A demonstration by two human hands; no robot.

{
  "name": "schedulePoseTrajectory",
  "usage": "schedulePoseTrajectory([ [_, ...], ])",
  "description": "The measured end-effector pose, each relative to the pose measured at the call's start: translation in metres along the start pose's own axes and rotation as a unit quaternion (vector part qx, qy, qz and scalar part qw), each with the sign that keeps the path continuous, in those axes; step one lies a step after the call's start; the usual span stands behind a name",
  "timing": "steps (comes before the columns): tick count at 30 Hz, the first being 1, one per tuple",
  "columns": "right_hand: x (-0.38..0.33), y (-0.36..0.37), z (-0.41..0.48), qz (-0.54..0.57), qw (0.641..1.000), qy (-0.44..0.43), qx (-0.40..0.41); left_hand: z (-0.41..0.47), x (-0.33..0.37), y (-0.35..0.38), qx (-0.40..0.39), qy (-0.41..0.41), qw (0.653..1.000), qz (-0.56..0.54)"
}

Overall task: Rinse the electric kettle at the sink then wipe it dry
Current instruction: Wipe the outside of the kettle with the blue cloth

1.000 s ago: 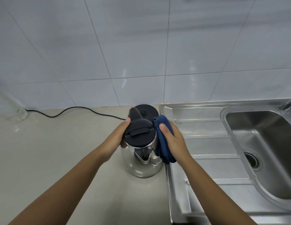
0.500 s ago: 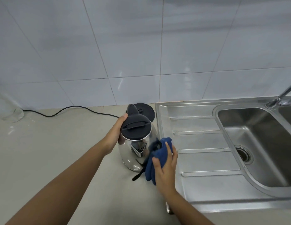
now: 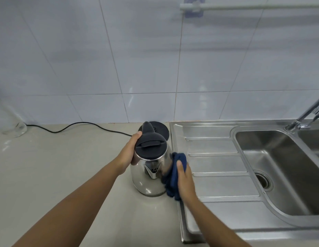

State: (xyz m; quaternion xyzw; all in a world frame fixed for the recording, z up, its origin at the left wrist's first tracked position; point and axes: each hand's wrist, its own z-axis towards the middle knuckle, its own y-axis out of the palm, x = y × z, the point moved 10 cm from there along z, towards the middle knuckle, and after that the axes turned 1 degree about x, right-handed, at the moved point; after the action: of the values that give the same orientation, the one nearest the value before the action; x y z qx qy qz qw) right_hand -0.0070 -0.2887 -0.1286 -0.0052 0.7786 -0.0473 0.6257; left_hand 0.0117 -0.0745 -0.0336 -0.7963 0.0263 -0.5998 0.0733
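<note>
item: electric kettle (image 3: 149, 168), steel body, black lid, upright on the counter (image 3: 48, 175) just beside the sink (image 3: 217, 164) drainboard, long axis vertical. left hand (image 3: 128, 155): fingers wrapped on the kettle's upper left side, steadying it. right hand (image 3: 184, 180): fingers closed on a blue cloth (image 3: 174, 177), pressing it against the right flank. kettle lies directly left of the right fingers, touching through cloth. judged step: wiping dry; the front and left faces probably remain.
</note>
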Motion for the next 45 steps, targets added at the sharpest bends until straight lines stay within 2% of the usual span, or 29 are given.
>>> schedulePoseTrajectory([
  [4, 0.010, 0.012, -0.056, -0.057, 0.992, -0.113, -0.002, 0.000, 0.002, 0.000, 0.001, -0.003, 1.000, -0.015],
  [6, -0.001, 0.016, -0.061, -0.042, 0.990, -0.133, -0.005, -0.001, 0.003, 0.000, 0.005, -0.005, 1.000, -0.022],
  [10, -0.048, 0.003, -0.023, 0.087, 0.992, -0.085, 0.013, -0.001, 0.003, 0.000, 0.006, -0.012, 1.000, -0.015],
  [15, -0.132, 0.031, 0.034, -0.028, 0.985, -0.073, -0.155, 0.000, 0.000, -0.002, 0.010, -0.020, 1.000, -0.004],
  [18, -0.128, 0.053, 0.059, -0.065, 0.972, -0.028, -0.224, 0.001, -0.003, -0.002, 0.013, -0.028, 0.999, -0.013],
  [20, -0.097, 0.055, 0.074, -0.069, 0.970, 0.035, -0.228, 0.002, -0.003, -0.001, 0.016, -0.027, 0.999, -0.023],
  [22, -0.056, 0.049, 0.080, -0.054, 0.972, 0.107, -0.203, 0.002, -0.004, -0.001, 0.025, -0.025, 0.999, -0.032],
  [24, -0.025, 0.036, 0.075, -0.023, 0.981, 0.127, -0.145, 0.002, -0.005, -0.003, 0.039, -0.026, 0.998, -0.042],
  [26, -0.011, 0.016, 0.057, 0.008, 0.996, 0.084, -0.041, 0.002, -0.005, -0.004, 0.046, -0.027, 0.997, -0.049],
  [28, 0.002, 0.000, 0.022, 0.041, 0.995, 0.054, 0.067, 0.001, -0.006, -0.004, 0.051, -0.032, 0.996, -0.059],
  [30, 0.003, -0.002, -0.016, 0.071, 0.989, 0.011, 0.127, -0.003, -0.004, -0.003, 0.056, -0.026, 0.995, -0.075],
  [33, -0.001, 0.003, -0.049, 0.099, 0.983, -0.038, 0.149, -0.014, -0.006, -0.003, 0.080, -0.021, 0.990, -0.119],
  [38, -0.006, 0.006, -0.066, 0.094, 0.984, -0.070, 0.138, -0.032, -0.017, -0.003, 0.130, -0.016, 0.976, -0.174],
  [45, -0.036, -0.005, -0.052, 0.051, 0.986, -0.107, 0.114, -0.056, -0.023, -0.006, 0.183, -0.011, 0.967, -0.174],
])
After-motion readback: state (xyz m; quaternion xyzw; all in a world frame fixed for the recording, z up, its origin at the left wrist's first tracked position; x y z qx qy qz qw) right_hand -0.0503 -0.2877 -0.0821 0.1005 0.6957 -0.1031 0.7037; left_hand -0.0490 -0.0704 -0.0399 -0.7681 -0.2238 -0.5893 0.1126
